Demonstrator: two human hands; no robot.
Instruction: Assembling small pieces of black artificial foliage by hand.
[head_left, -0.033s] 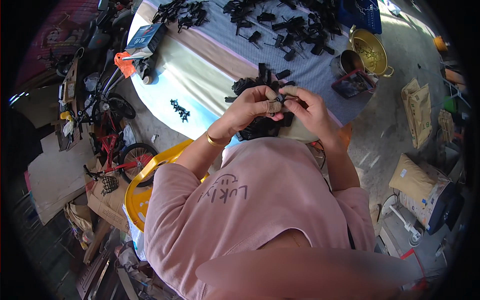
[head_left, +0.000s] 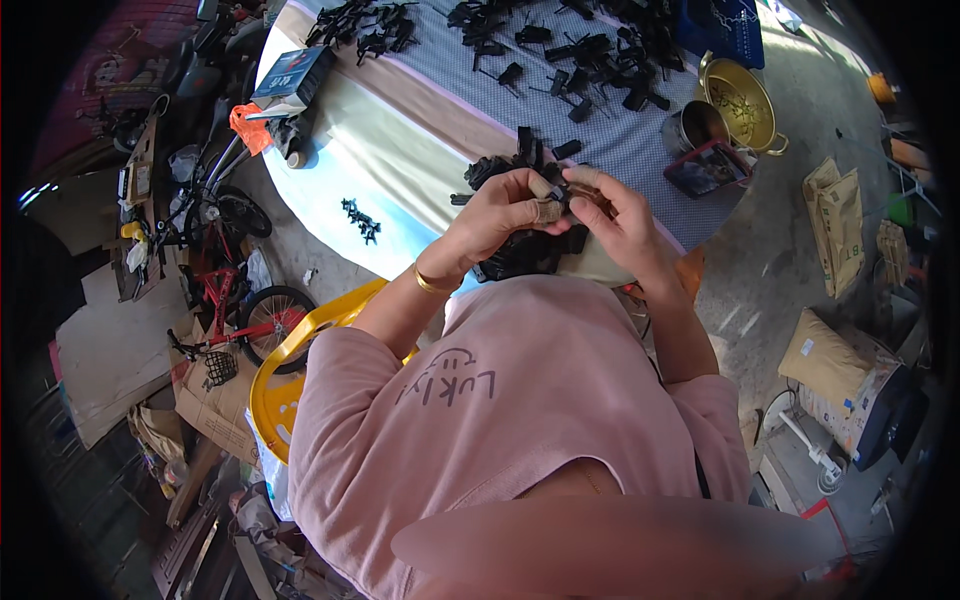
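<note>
Pinching together, both hands (head_left: 560,205) clamp a small black part (head_left: 556,194) (orientation unclear).

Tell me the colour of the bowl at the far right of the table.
The bowl is shiny gold, with small handles; the head view shows it plainly.

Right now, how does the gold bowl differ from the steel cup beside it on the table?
The gold bowl is wider and shallower than the steel cup. The bowl is shiny yellow with small side handles; the cup is plain grey metal with no handle that I can see. The bowl sits nearer the table's far edge, the cup closer to the phone. Both stand upright, open-topped, on the blue patterned cloth, away from both hands.
</note>
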